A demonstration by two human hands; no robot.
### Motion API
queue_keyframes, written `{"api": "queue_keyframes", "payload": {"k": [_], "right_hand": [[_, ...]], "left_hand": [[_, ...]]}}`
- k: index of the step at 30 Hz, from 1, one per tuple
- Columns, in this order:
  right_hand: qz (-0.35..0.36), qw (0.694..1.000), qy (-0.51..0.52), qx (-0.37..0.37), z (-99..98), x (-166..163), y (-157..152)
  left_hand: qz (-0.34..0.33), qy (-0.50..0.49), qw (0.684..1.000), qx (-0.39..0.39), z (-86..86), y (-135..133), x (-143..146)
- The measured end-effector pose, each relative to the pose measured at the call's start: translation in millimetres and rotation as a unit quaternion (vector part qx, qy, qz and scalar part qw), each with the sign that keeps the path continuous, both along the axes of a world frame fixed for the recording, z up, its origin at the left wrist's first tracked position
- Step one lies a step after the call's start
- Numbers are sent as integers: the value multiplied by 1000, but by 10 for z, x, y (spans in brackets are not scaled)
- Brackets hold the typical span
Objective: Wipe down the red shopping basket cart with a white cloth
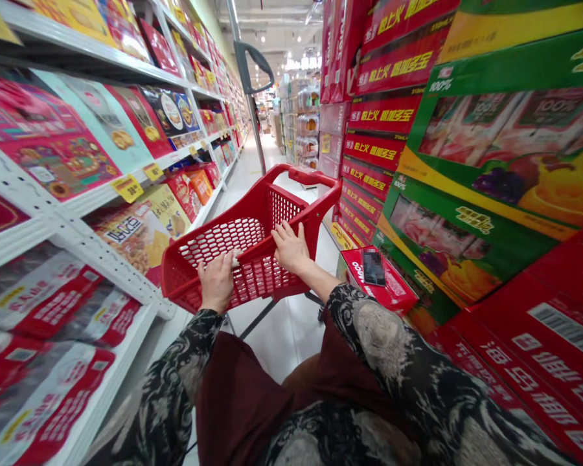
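A red plastic shopping cart [260, 278] with perforated sides stands in front of my knees, turned across the aisle. No goods show in the part of its basket that I can see. My left hand [217, 281] grips the near rim towards the left end, fingers bent over the edge; a small pale thing by the thumb is too small to name. Farther right, my right hand [290, 248] holds the same rim, its fingers curled over into the basket. The cart's handle [315, 178] is at the far right, touched by neither hand.
Shelves [102, 194] of boxed and bagged goods line the left. Stacked drink cartons [471, 226] rise close on the right. A phone [374, 267] lies on a low red box [393, 294]. Behind the cart stands a metal pole [257, 123] with a dark loop handle.
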State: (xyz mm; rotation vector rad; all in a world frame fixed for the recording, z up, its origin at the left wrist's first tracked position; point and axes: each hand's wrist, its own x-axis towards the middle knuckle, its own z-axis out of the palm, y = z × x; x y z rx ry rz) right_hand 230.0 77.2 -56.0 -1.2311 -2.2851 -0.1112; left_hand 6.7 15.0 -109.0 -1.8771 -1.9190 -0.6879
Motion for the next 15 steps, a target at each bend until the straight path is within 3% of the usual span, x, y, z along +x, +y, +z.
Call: {"api": "queue_keyframes", "payload": {"k": [4,12,15], "right_hand": [[3,1000,-11,-17,-76,63,24],[-4,999,-22,-30,-40,179,133],[-4,999,-18,-35,-57,142,119]], "left_hand": [[-12,16,1000,-8,-2,-38,15],[62,24,998,-7,-137,-426,-514],[79,16,997,-9,-161,-445,-566]]}}
